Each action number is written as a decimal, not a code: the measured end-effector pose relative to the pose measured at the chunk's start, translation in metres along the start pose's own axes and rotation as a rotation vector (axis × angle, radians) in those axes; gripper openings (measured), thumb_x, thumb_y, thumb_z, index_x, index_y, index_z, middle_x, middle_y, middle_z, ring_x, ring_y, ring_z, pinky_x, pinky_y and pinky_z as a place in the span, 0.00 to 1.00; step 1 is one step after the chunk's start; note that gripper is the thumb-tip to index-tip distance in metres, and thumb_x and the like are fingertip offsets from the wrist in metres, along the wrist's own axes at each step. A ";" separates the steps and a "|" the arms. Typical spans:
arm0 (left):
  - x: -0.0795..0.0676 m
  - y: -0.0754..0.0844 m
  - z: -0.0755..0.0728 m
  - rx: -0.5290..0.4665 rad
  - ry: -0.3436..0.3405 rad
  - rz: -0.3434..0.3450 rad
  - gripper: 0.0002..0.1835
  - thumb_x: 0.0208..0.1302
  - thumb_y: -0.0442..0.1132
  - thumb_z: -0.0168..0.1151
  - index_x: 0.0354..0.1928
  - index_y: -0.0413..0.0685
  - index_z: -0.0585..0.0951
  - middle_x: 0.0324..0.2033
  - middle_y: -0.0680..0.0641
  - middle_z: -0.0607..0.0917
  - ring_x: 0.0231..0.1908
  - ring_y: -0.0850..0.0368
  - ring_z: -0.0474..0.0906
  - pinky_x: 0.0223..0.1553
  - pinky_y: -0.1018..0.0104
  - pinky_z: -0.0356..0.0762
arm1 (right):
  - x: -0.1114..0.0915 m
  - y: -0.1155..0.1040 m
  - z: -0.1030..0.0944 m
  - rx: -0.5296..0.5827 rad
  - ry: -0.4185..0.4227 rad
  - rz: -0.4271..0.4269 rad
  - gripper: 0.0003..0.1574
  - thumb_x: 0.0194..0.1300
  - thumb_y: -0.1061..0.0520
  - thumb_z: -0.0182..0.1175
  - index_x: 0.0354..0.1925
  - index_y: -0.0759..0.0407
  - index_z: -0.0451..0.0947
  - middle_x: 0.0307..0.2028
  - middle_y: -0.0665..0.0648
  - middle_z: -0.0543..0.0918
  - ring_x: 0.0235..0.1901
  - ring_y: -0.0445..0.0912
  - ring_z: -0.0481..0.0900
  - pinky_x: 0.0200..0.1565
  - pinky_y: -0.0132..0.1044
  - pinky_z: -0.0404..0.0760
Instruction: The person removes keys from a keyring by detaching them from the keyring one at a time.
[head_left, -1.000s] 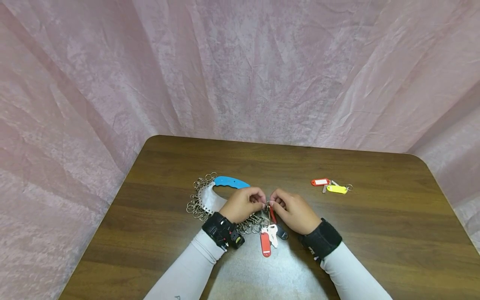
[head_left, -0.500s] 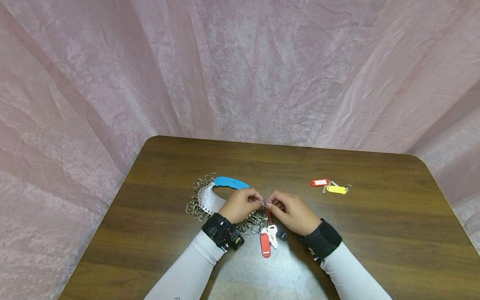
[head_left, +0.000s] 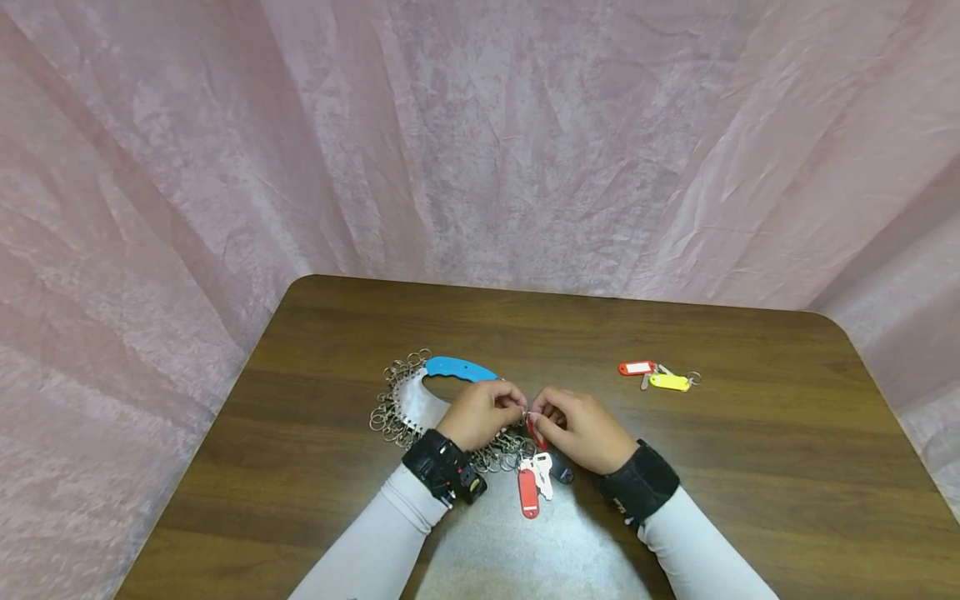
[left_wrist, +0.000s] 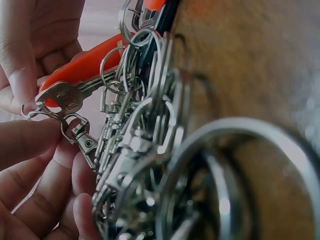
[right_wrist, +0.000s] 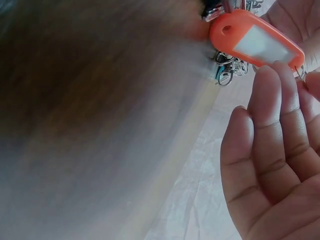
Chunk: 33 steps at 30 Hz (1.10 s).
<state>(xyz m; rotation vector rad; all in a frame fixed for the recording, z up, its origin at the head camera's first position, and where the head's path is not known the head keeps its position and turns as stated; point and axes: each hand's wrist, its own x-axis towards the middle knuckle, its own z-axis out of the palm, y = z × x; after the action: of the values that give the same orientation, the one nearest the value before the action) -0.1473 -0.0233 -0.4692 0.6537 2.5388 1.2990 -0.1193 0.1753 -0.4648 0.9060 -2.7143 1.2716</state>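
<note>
A key holder with a blue handle [head_left: 461,368], a white plate [head_left: 420,406] and many metal clips and rings along its curved edge lies mid-table. Above its right end, my left hand [head_left: 480,413] pinches one small swivel clip [left_wrist: 85,142]. My right hand [head_left: 588,429] pinches a thin key ring [left_wrist: 42,114] carrying a key [left_wrist: 62,97] and a red key tag [right_wrist: 260,42] with a white label. In the left wrist view, the ring and the clip's hook meet between both hands' fingertips; whether they are linked I cannot tell.
Another red tag [head_left: 528,493] and a silver key [head_left: 543,475] lie below the hands, beside a dark fob [head_left: 561,469]. Farther right on the wooden table [head_left: 757,450] are a red tag [head_left: 636,367] and a yellow tag [head_left: 670,382] with keys. A pink curtain hangs behind.
My right hand has shifted slightly left, bringing the ring against the clip at the left fingertips. The red tag below it has swung a little. My left hand keeps its hold.
</note>
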 end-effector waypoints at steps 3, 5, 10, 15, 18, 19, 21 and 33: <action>-0.001 -0.001 0.000 -0.006 0.001 0.006 0.03 0.59 0.36 0.63 0.33 0.55 0.81 0.27 0.59 0.79 0.30 0.65 0.75 0.34 0.68 0.74 | 0.000 0.000 0.001 -0.017 -0.004 -0.001 0.02 0.66 0.56 0.58 0.34 0.51 0.75 0.25 0.43 0.77 0.25 0.36 0.76 0.27 0.31 0.77; -0.001 -0.001 0.001 -0.008 0.004 0.009 0.04 0.59 0.36 0.64 0.32 0.55 0.81 0.26 0.59 0.79 0.30 0.65 0.75 0.34 0.68 0.74 | 0.000 0.000 0.002 -0.030 -0.007 -0.005 0.02 0.66 0.56 0.58 0.35 0.51 0.75 0.25 0.42 0.76 0.25 0.36 0.76 0.27 0.31 0.77; -0.001 -0.001 0.002 -0.007 0.005 0.008 0.04 0.59 0.37 0.64 0.32 0.57 0.81 0.26 0.60 0.79 0.30 0.66 0.75 0.34 0.68 0.74 | 0.000 0.001 0.003 -0.041 -0.002 -0.018 0.03 0.66 0.55 0.59 0.34 0.48 0.75 0.24 0.41 0.75 0.24 0.35 0.75 0.27 0.31 0.76; -0.001 -0.001 0.003 -0.007 0.002 0.005 0.05 0.58 0.37 0.65 0.31 0.57 0.81 0.26 0.60 0.79 0.29 0.66 0.75 0.33 0.69 0.74 | -0.001 0.002 0.004 -0.032 0.012 -0.031 0.03 0.66 0.56 0.59 0.34 0.48 0.75 0.23 0.41 0.75 0.24 0.34 0.75 0.26 0.31 0.76; 0.000 0.000 0.003 -0.007 0.001 0.007 0.05 0.58 0.36 0.65 0.31 0.57 0.81 0.25 0.60 0.79 0.29 0.66 0.75 0.33 0.69 0.74 | -0.001 0.003 0.003 -0.027 0.017 -0.031 0.04 0.66 0.57 0.60 0.33 0.49 0.75 0.24 0.41 0.75 0.24 0.34 0.75 0.27 0.31 0.76; 0.000 0.000 0.003 -0.008 0.001 0.007 0.05 0.58 0.36 0.65 0.31 0.57 0.81 0.25 0.60 0.79 0.29 0.65 0.75 0.32 0.69 0.74 | -0.001 0.003 0.003 -0.029 0.019 -0.030 0.04 0.65 0.57 0.60 0.33 0.49 0.75 0.24 0.41 0.75 0.24 0.34 0.75 0.27 0.31 0.76; 0.000 0.001 0.002 -0.008 -0.001 0.007 0.05 0.58 0.36 0.65 0.31 0.58 0.81 0.25 0.60 0.79 0.29 0.65 0.75 0.32 0.68 0.74 | -0.001 0.003 0.003 -0.034 0.021 -0.027 0.04 0.65 0.57 0.60 0.33 0.49 0.75 0.24 0.41 0.75 0.24 0.35 0.75 0.27 0.31 0.76; 0.000 0.002 0.002 -0.022 -0.013 0.020 0.06 0.57 0.36 0.66 0.31 0.59 0.81 0.25 0.60 0.80 0.30 0.64 0.76 0.33 0.68 0.74 | 0.000 0.003 0.000 -0.051 0.038 0.018 0.05 0.65 0.57 0.60 0.32 0.48 0.74 0.23 0.41 0.75 0.23 0.35 0.75 0.26 0.31 0.76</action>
<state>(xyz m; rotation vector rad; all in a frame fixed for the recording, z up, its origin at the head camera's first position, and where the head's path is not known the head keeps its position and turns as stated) -0.1459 -0.0206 -0.4683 0.6830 2.5102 1.3237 -0.1206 0.1770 -0.4675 0.8452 -2.7184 1.2032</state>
